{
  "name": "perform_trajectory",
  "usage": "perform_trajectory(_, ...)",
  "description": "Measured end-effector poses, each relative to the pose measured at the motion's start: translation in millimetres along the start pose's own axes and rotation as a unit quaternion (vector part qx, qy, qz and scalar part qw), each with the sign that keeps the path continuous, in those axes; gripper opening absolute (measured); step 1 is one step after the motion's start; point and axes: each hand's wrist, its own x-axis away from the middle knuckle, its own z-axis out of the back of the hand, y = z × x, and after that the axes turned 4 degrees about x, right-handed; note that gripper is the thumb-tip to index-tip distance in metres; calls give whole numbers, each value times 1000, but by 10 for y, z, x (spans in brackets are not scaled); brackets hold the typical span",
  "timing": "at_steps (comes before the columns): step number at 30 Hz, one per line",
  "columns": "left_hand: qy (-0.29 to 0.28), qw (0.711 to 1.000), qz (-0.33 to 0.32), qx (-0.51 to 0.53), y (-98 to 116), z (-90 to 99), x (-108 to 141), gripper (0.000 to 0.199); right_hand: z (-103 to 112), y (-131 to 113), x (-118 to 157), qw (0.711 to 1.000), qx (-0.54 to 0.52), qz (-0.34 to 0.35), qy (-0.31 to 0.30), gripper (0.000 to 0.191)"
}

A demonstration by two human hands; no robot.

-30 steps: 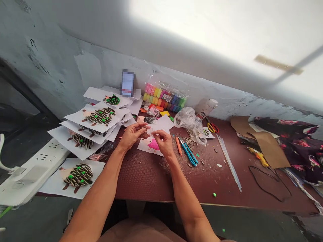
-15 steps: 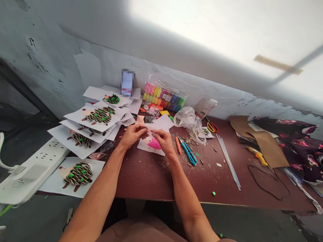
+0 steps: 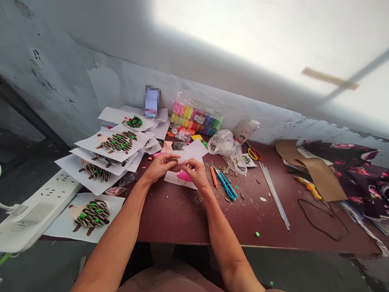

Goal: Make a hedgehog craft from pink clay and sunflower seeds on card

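Above a white sheet (image 3: 172, 178) with a flat pink clay shape (image 3: 184, 175) on it, my two hands meet with their fingertips close together. My left hand (image 3: 161, 168) is closed, thumb against fingers, around something too small to make out. My right hand (image 3: 196, 172) pinches at the same spot from the other side; whatever lies between its fingertips is hidden. Part of the pink shape is covered by my right fingers. Just behind the hands are another white sheet (image 3: 197, 149) and a lump of peach clay (image 3: 167, 147).
At left rise stacked papers bearing seed-covered hedgehogs (image 3: 119, 142), beside a white power strip (image 3: 36, 207). Behind stands a pack of coloured clay (image 3: 197, 118). To the right lie an orange pen (image 3: 214, 177), a blue-handled tool (image 3: 226, 184), loose seeds, scissors (image 3: 254, 154), glue sticks (image 3: 275, 196) and a glue gun (image 3: 310, 187).
My fingertips have shifted slightly, the right fingers curling in more and covering more of the pink shape. The view has moved a little; the objects on the table stay put.
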Motion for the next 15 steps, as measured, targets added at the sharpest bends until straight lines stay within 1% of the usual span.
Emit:
perform_trajectory(3,1,1000,7,7,8,-3,15,57,-21,9,2,1000,26,-11,-3,24)
perform_trajectory(7,-11,999,39,-17,20,20,38,62,-33,21,-1,999,17,1,36,20)
perform_trajectory(9,-12,999,36,-20,16,33,38,60,-31,26,-3,999,12,2,43,19)
perform_trajectory(13,11,999,16,-36,-6,40,19,52,-30,27,4,999,35,-16,7,17)
perform_trajectory(15,7,999,10,-51,-12,35,11,48,-35,25,12,999,45,-20,-6,19)
